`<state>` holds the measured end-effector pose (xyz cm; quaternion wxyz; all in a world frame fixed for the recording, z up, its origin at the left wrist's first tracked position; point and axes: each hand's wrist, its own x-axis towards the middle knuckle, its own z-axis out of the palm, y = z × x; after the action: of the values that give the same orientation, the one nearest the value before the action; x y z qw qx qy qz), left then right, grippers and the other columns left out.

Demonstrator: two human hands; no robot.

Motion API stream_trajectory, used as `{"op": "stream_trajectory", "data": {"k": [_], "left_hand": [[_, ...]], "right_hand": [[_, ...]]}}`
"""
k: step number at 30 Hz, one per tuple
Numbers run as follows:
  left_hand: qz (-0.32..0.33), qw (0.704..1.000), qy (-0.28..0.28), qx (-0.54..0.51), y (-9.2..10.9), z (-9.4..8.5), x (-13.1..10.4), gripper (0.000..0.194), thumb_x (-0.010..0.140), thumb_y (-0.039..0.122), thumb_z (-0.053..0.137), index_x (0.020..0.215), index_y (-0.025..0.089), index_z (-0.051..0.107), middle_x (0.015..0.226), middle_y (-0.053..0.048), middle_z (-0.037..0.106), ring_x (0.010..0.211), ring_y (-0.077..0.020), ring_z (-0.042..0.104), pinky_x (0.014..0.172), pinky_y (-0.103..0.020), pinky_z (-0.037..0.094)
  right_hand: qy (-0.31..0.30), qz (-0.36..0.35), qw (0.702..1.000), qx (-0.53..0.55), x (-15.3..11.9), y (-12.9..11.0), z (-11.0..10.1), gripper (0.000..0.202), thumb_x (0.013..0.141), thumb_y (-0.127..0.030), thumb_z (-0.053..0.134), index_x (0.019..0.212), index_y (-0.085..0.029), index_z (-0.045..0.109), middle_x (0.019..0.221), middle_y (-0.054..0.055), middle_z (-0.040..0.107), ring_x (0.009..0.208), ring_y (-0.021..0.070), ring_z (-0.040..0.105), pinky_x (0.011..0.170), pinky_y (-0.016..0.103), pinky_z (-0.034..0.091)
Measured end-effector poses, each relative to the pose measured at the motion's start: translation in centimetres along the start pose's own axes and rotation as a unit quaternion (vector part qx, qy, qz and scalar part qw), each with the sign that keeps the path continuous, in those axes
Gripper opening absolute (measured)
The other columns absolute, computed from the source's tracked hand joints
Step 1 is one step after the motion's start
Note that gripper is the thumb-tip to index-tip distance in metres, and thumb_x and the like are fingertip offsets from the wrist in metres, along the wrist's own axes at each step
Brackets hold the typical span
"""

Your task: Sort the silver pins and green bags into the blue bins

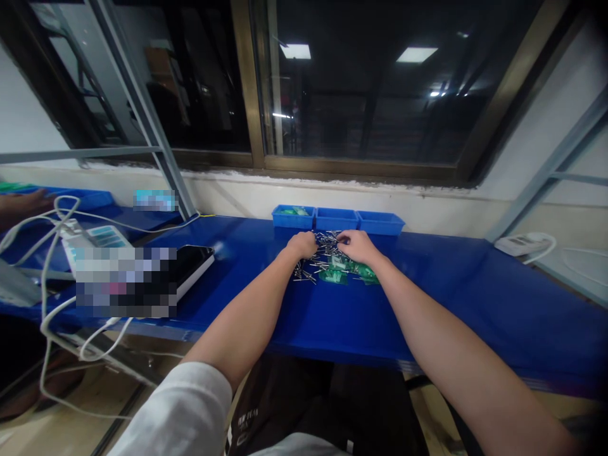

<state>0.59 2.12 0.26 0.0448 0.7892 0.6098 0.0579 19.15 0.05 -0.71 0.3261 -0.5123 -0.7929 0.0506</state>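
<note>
A loose pile of thin silvery metal pieces lies on the blue table, between and around my hands. My left hand is at the pile's left side, its fingers curled together; what they hold, if anything, is hidden. At the right side, my right hand has thumb and forefinger pinched at the metal pieces, too small to tell which one is held. Small green packets lie just in front of the pile, partly under my right wrist. Behind it stand three joined blue bins; the left one contains green packets.
The blue table runs along a wall under a window. A dark device with a white side and white cables are at the left. Another person's hand shows far left. A white power strip sits at the right.
</note>
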Motion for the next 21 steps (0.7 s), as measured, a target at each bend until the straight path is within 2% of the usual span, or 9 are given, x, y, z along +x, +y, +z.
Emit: {"op": "stream_trajectory", "data": {"k": [2, 6, 10, 12, 16, 21], "left_hand": [[0.024, 1.0, 0.018, 0.009, 0.2, -0.2, -0.2, 0.028, 0.08, 0.032, 0.047, 0.093, 0.015, 0.066, 0.1, -0.014, 0.066, 0.094, -0.0234, 0.061, 0.077, -0.028, 0.046], [0.118, 0.988, 0.101, 0.006, 0.6, -0.5, -0.5, 0.026, 0.082, 0.026, 0.043, 0.091, 0.015, 0.065, 0.101, -0.013, 0.063, 0.096, -0.0237, 0.058, 0.08, -0.03, 0.044], [0.173, 0.972, 0.158, 0.004, 0.9, -0.5, -0.8, 0.023, 0.082, 0.024, 0.043, 0.093, 0.017, 0.062, 0.102, -0.01, 0.06, 0.096, -0.0228, 0.055, 0.081, -0.033, 0.042], [0.188, 0.968, 0.166, 0.004, 1.1, -0.5, -0.9, 0.022, 0.083, 0.025, 0.043, 0.093, 0.018, 0.061, 0.101, -0.009, 0.06, 0.096, -0.0226, 0.053, 0.082, -0.034, 0.041], [0.2, 0.965, 0.169, 0.002, 1.2, -0.7, -1.2, 0.021, 0.084, 0.025, 0.042, 0.092, 0.018, 0.06, 0.099, -0.008, 0.059, 0.097, -0.0228, 0.052, 0.082, -0.036, 0.039], [0.201, 0.966, 0.164, -0.014, 1.5, -0.9, -1.4, 0.02, 0.084, 0.025, 0.043, 0.089, 0.019, 0.061, 0.097, -0.008, 0.06, 0.098, -0.023, 0.052, 0.084, -0.036, 0.038]], "right_hand": [[0.011, 0.0, 1.0, 0.015, 0.0, -0.1, 0.0, 0.026, 0.066, -0.019, 0.057, 0.089, -0.016, 0.068, 0.083, 0.005, 0.069, 0.072, 0.016, 0.058, 0.072, 0.028, 0.044], [0.02, 0.001, 0.995, 0.099, -0.1, -0.8, -0.3, 0.035, 0.068, -0.019, 0.057, 0.103, -0.016, 0.063, 0.081, 0.004, 0.068, 0.066, 0.0134, 0.056, 0.066, 0.027, 0.045], [0.008, -0.002, 0.986, 0.166, 0.0, -1.2, -0.4, 0.024, 0.068, -0.021, 0.058, 0.09, -0.015, 0.066, 0.08, 0.005, 0.067, 0.069, 0.0142, 0.057, 0.069, 0.028, 0.045], [0.005, 0.0, 0.982, 0.188, 0.1, -1.2, -0.3, 0.018, 0.067, -0.022, 0.059, 0.082, -0.014, 0.066, 0.078, 0.005, 0.067, 0.071, 0.0149, 0.058, 0.071, 0.03, 0.045], [-0.002, 0.013, 0.965, 0.263, 0.3, -0.9, -0.3, 0.017, 0.064, -0.025, 0.062, 0.077, -0.014, 0.065, 0.075, 0.004, 0.066, 0.069, 0.0146, 0.058, 0.07, 0.03, 0.045], [-0.031, 0.041, 0.947, 0.319, 0.2, -1.0, -0.7, 0.017, 0.064, -0.031, 0.061, 0.069, -0.014, 0.063, 0.06, 0.001, 0.063, 0.056, 0.0118, 0.054, 0.058, 0.025, 0.042]]}}
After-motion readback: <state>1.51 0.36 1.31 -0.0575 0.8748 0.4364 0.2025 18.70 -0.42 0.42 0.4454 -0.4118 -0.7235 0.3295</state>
